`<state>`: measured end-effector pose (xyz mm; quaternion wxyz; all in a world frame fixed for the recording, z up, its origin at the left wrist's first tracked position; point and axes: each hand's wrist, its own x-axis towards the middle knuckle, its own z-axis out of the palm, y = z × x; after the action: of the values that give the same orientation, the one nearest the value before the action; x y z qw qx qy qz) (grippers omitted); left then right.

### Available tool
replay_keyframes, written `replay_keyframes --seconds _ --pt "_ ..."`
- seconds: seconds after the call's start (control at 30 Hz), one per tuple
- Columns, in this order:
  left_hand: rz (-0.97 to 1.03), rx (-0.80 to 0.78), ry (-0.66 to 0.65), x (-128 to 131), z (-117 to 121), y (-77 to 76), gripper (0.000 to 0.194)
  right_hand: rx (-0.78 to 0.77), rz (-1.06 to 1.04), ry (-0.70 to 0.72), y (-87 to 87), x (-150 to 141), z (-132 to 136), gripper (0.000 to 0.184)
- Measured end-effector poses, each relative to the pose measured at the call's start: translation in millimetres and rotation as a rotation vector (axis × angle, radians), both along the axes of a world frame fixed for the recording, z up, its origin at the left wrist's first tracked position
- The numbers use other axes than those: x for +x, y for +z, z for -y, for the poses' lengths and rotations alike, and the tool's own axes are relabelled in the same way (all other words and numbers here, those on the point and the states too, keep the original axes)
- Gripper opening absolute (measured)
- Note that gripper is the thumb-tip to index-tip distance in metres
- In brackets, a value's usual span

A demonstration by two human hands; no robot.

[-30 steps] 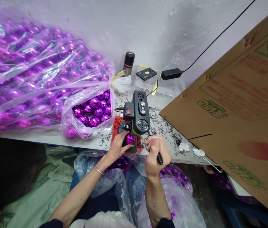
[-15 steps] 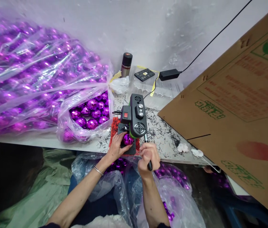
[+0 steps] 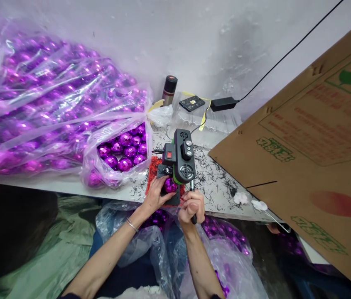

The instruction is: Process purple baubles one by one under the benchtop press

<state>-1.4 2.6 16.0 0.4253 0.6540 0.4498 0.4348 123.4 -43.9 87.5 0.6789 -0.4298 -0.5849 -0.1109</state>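
A small black bench drill press with a red switch stands at the front of the table on a red mat. Under its head, on the dark base, sits a shiny purple faceted ball. My left hand grips this ball from the left, thumb and fingers around its sides. My right hand is wrapped round the black lever handle at the machine's right. Where the machine's tip meets the ball is hidden by the head.
A big clear bag of purple balls fills the left, its torn opening facing me. A cardboard box leans in from the right. Dark shavings litter the white table. Behind stand a flask, a phone and a power adapter.
The whole view has shifted slightly. My right hand and the lever handle have swung a little to the left, closer to the base. My left hand keeps its hold on the ball.
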Motion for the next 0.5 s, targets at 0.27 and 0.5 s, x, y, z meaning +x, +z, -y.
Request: replay_keyframes --seconds 0.27,0.5 --pt "-0.056 0.115 -0.029 3 -3 -13.8 0.062 -0.017 -0.077 0.036 -15.3 4 0 0.044" --pt "-0.086 0.173 -0.024 6 -6 -19.5 0.062 0.031 -0.092 0.077 -14.6 5 -9 0.045"
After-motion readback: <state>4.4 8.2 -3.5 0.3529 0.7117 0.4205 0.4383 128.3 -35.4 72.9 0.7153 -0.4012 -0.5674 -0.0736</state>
